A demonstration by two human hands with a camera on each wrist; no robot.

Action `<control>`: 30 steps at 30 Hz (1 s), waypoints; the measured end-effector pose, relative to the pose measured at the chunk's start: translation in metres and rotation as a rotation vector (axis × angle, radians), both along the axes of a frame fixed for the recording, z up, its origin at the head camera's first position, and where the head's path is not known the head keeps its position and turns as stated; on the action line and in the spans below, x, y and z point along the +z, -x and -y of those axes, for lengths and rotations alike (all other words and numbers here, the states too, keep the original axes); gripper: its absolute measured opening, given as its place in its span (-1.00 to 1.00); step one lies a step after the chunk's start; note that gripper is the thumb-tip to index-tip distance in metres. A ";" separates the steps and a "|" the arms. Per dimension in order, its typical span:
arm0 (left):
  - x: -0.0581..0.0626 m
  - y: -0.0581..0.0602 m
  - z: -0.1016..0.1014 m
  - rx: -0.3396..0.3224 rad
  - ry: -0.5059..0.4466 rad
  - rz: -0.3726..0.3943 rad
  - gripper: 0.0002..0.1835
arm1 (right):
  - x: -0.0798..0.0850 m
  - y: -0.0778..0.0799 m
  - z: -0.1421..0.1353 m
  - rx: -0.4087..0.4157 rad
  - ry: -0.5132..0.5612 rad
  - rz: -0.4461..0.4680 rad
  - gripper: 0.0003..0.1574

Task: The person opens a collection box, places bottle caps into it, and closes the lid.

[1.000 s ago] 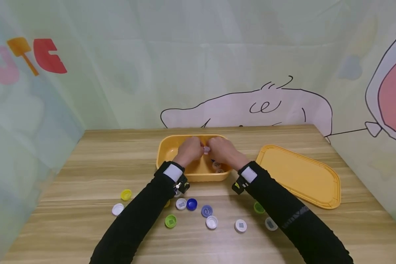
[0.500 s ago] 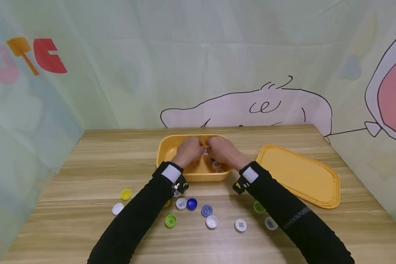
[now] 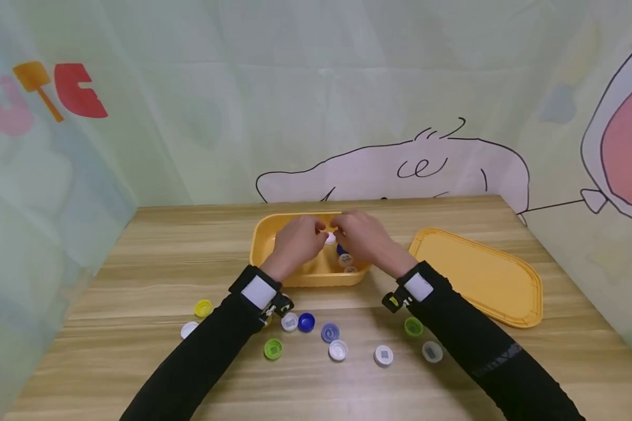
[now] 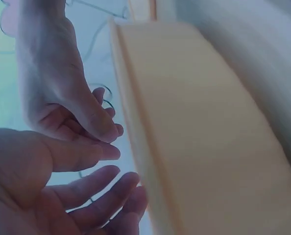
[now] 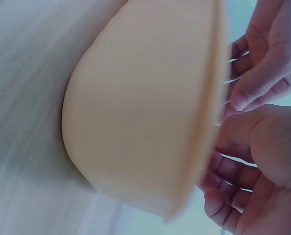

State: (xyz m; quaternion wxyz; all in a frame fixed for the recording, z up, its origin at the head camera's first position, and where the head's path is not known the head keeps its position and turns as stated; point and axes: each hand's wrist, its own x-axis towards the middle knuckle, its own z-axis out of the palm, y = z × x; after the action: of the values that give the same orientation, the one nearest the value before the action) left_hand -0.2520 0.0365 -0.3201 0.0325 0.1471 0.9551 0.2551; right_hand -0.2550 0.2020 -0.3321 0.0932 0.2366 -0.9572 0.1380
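Observation:
Both bare hands are over the yellow plastic bin. My left hand hovers at its middle, fingers loosely bent, thumb and fingertips apart. Facing it from the other side is my right hand, fingers relaxed and bent downward. In the left wrist view the fingertips of the two hands come close together with nothing seen between them. Below the gap a white bottle cap shows inside the bin. Nearer the right hand lie a blue cap and pale round caps, partly hidden by that hand.
A flat yellow lid lies on the wooden table right of the bin. Several caps lie in front, among them a green cap, a dark blue cap and a white cap. A printed cloth hangs behind.
Both hands held a small pale piece between them; now they have let go, risen slightly and loosened their fingers. The forearms have spread a little apart, and more of the caps in the bin shows.

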 end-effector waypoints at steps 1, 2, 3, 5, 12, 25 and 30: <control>0.002 -0.005 0.000 -0.005 0.004 -0.019 -0.65 | 0.003 -0.006 -0.002 0.004 -0.002 -0.016 -0.78; 0.003 -0.011 0.000 -0.011 0.011 -0.036 -0.65 | 0.005 -0.011 -0.005 0.006 -0.007 -0.029 -0.79; 0.005 -0.016 -0.001 -0.021 0.013 -0.054 -0.66 | 0.007 -0.017 -0.008 0.007 -0.012 -0.044 -0.79; 0.008 -0.028 -0.002 -0.039 0.032 -0.098 -0.66 | 0.011 -0.029 -0.014 0.008 -0.023 -0.071 -0.80; 0.013 -0.066 -0.013 -0.108 0.088 -0.204 -0.70 | 0.012 -0.070 -0.043 -0.015 -0.045 -0.097 -0.79; -0.014 -0.104 -0.052 -0.375 0.139 -0.156 -0.72 | -0.004 -0.136 -0.082 -0.086 -0.120 0.126 -0.66; -0.024 -0.109 -0.067 -0.420 0.192 -0.113 -0.72 | -0.012 -0.154 -0.092 -0.114 -0.138 0.137 -0.63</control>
State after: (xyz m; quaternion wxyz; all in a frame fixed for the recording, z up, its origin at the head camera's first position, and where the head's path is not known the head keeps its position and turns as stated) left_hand -0.1428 0.1034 -0.3440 0.0452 0.3528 0.9238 0.1419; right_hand -0.1014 0.2939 -0.3443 0.0187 0.1777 -0.9805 0.0818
